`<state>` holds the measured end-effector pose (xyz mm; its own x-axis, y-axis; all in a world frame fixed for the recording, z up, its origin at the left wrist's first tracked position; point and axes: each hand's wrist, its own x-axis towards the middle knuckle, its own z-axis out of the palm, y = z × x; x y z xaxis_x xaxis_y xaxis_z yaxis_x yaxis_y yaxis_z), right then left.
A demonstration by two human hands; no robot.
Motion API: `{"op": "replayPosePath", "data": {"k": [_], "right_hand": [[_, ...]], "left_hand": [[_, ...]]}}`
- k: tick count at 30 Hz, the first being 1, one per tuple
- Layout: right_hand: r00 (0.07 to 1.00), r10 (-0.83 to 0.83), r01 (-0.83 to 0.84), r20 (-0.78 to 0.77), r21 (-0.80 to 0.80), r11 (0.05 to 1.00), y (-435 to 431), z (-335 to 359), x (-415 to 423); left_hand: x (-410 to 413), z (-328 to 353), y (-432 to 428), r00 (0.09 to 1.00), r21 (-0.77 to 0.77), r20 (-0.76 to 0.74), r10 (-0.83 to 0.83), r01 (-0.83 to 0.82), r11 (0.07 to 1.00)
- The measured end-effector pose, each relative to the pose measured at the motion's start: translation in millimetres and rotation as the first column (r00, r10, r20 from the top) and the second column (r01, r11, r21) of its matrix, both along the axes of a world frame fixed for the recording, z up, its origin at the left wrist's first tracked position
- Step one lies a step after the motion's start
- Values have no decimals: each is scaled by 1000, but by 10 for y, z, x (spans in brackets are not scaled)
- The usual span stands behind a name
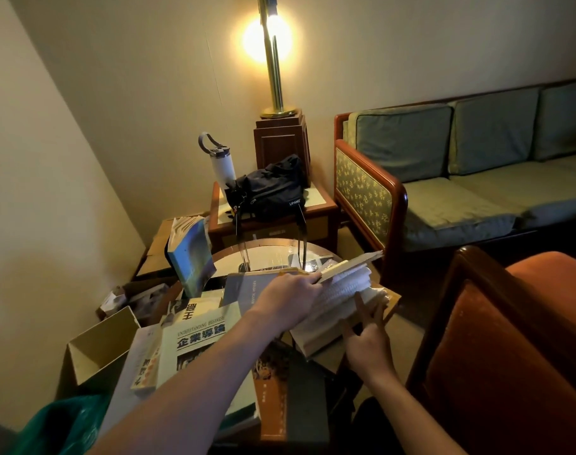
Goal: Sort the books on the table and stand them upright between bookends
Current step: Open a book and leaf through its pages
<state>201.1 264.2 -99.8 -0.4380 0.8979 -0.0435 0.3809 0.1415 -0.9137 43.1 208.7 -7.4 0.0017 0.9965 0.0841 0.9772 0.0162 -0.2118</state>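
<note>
A thick open book (337, 298) with fanned white pages lies at the right of the round glass table (263, 252). My left hand (288, 298) grips its raised cover from above. My right hand (370, 336) holds the page block from below, fingers extended against the pages. A blue book (191, 254) stands upright at the table's left. Flat on the table lie a grey book (247, 287), a white business textbook (198, 343) and a brown book (272, 389). Two thin transparent upright bookends (301, 238) stand at the back of the table.
A black bag (270, 188) and a white bottle (222, 165) sit on a wooden side table (316, 208) behind. An open cardboard box (99, 346) stands at the left. An orange armchair (509, 339) is close on the right, a sofa (460, 178) beyond, a lamp (273, 60) behind.
</note>
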Motion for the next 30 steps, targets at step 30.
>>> {"op": "replayPosePath", "data": {"k": [30], "right_hand": [[920,336,-329,-202,69,942,-652,415,-716]], "left_hand": [[-528,84,-2103,55,47,998,-9,-743,667]]}}
